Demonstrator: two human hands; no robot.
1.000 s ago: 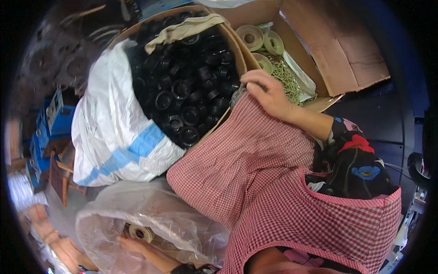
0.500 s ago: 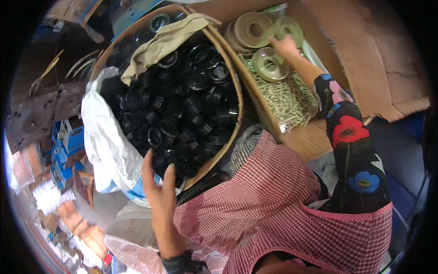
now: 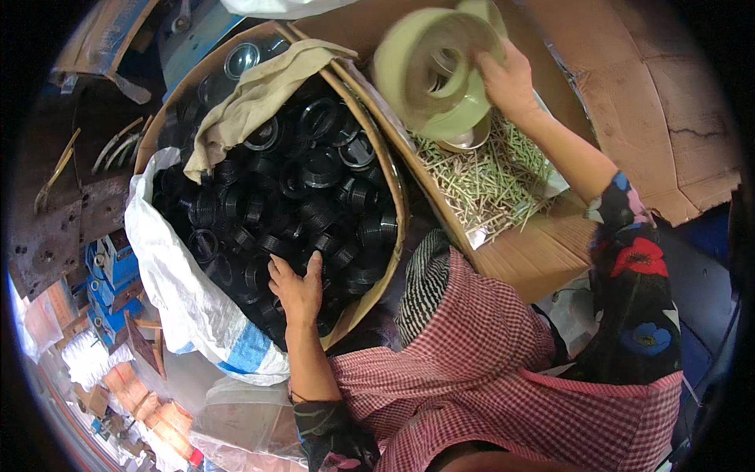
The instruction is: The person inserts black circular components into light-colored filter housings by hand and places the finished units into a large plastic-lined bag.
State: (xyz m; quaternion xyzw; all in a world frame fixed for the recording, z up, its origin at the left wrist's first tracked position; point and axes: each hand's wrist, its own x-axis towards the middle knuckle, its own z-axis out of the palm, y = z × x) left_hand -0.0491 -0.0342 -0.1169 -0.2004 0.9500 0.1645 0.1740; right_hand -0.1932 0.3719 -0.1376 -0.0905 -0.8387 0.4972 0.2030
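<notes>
My right hand [image 3: 513, 85] grips a pale green translucent plastic ring [image 3: 399, 75] by its right side, above the right-hand cardboard box. The ring is smeared by motion. A second pale green piece [image 3: 484, 11] shows behind it, and a rounded piece [image 3: 470, 140] lies partly hidden below. My left hand [image 3: 299, 293], fingers apart, rests at the near edge of a heap of black plastic rings [image 3: 275, 204]; its fingertips are over or against the heap. Nothing shows in its grasp.
The black rings fill a round-sided carton lined with a white sack [image 3: 169, 252], with a beige cloth [image 3: 252, 98] across the top. Many short pale green sticks [image 3: 491, 181] lie in the right box [image 3: 527, 259]. A cardboard flap [image 3: 653, 94] spreads right; blue metal parts [image 3: 118, 267] stand left.
My right hand has raised the pale green ring off the stack and tilted it toward me. My left hand has moved forward onto the black heap's edge.
</notes>
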